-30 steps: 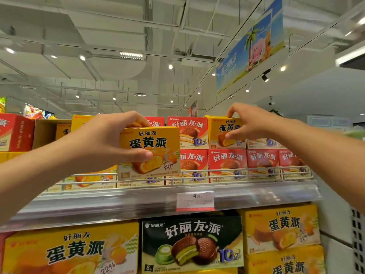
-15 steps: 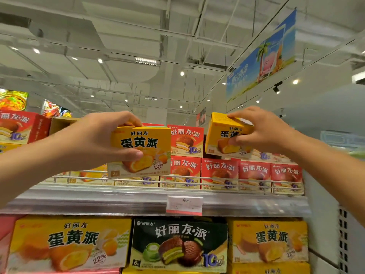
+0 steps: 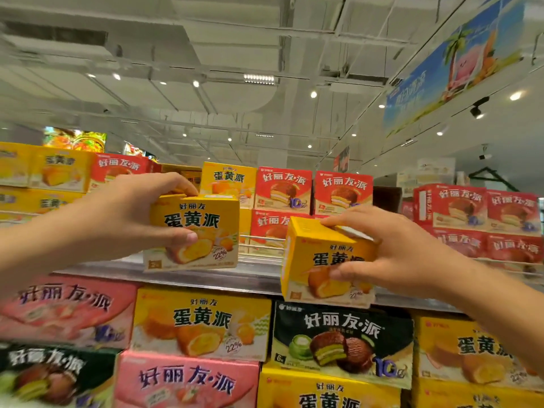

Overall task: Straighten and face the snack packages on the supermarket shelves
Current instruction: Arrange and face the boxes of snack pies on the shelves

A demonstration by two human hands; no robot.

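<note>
Head view, left hand – yellow box, lower-left packages blurred

A metal top shelf with a wire front rail carries stacked red pie boxes at centre and right, and yellow egg-yolk pie boxes to the left.

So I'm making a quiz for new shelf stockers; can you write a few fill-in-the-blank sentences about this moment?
1. Each hand grips a small box coloured ____.
2. The right hand holds its box ____ than the box in the left hand.
3. The dark green box sits on the shelf ____ the steel ledge.

Missing words: yellow; lower; below
</note>
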